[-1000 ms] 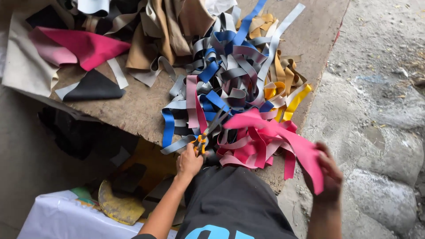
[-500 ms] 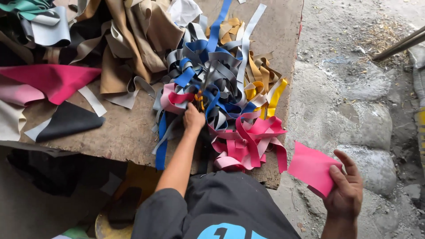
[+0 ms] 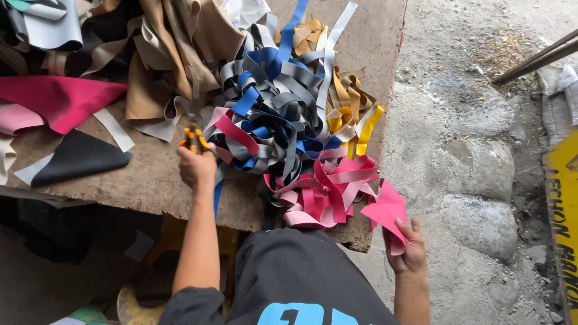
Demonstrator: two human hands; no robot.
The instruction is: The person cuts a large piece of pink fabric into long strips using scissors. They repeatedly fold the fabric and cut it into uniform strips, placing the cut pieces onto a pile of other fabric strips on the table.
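My left hand grips orange-handled scissors over the wooden table, just left of a tangled heap of blue, grey and yellow strips. My right hand holds a pink piece of sheet material at the table's right front corner, beside a pile of pink and red strips. Both arms reach out from my dark shirt.
Tan and brown sheets lie at the back left, a magenta piece and a black triangle at the left. Rough concrete ground lies to the right, with a yellow board at the far right edge.
My left hand with the scissors has moved left, out of the strip heap. My right hand has brought the pink piece back in toward the table corner.
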